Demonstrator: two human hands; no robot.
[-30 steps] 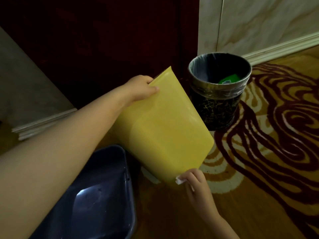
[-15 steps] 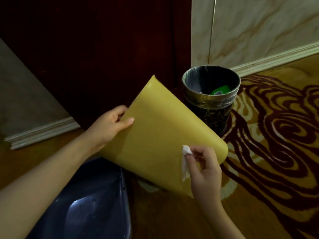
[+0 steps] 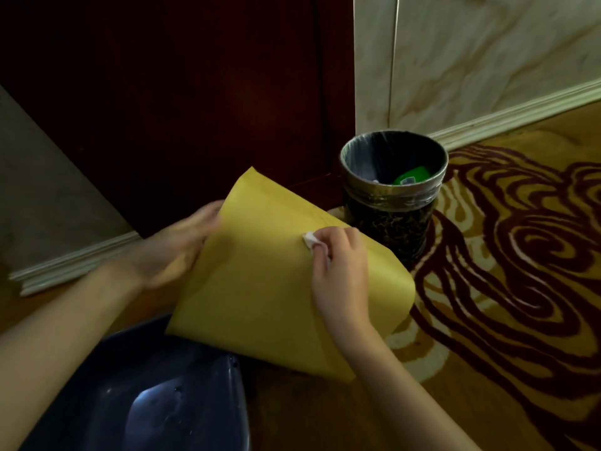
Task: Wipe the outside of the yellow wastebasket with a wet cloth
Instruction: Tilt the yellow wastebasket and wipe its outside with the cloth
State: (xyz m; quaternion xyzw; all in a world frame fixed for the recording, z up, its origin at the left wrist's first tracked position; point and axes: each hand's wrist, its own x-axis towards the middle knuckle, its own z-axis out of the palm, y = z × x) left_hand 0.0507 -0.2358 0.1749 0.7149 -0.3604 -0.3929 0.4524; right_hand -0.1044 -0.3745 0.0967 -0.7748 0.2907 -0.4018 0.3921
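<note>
The yellow wastebasket [image 3: 260, 281] is tilted on its side above the floor, its base pointing to the lower right. My left hand [image 3: 177, 252] grips its left edge near the rim, blurred by motion. My right hand [image 3: 338, 265] presses a small white wet cloth [image 3: 310, 240] against the upper side wall; only a corner of the cloth shows past my fingers.
A dark blue basin [image 3: 156, 395] with water sits at the lower left, under the wastebasket. A black patterned bin [image 3: 390, 219] with a liner and green rubbish stands just behind. Dark wooden door behind, marble wall and baseboard [image 3: 520, 112] at right, swirl-patterned carpet [image 3: 504, 288].
My right hand has moved the cloth from the wastebasket's base end up along the side wall. My left hand shifted lower on the left edge, and the wastebasket turned and dropped slightly.
</note>
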